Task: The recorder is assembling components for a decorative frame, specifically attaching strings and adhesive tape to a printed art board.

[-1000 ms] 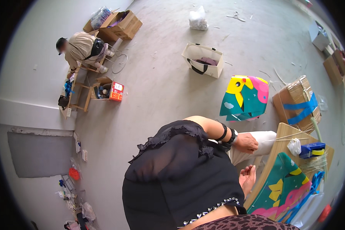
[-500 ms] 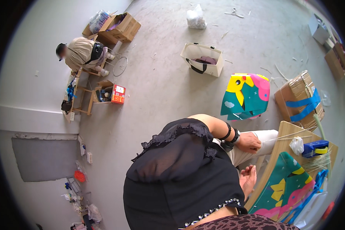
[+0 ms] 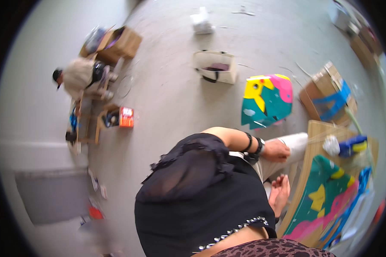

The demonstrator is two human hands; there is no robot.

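Head view: right hand [image 3: 277, 150] rests on white trouser knee [image 3: 295, 142], just beside painted cardboard panel [image 3: 326, 201] on the floor. Fingers appear curled; whether they grasp anything cannot be told. Left hand is out of view. Judged step: pause beside the panel; handling it calls for a short rightward reach.

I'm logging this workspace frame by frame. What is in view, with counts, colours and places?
painted panel: one, yellow, pink and teal, on the floor at centre right
painted board: one, teal, yellow and pink on a wood edge, lower right
taped carton: one, brown with blue tape, right
tote bag: one, cream, top centre
open carton: one, brown, upper left
seated person: one, beige top, upper left
left hand: one, on the pale trouser leg
right hand: not in view
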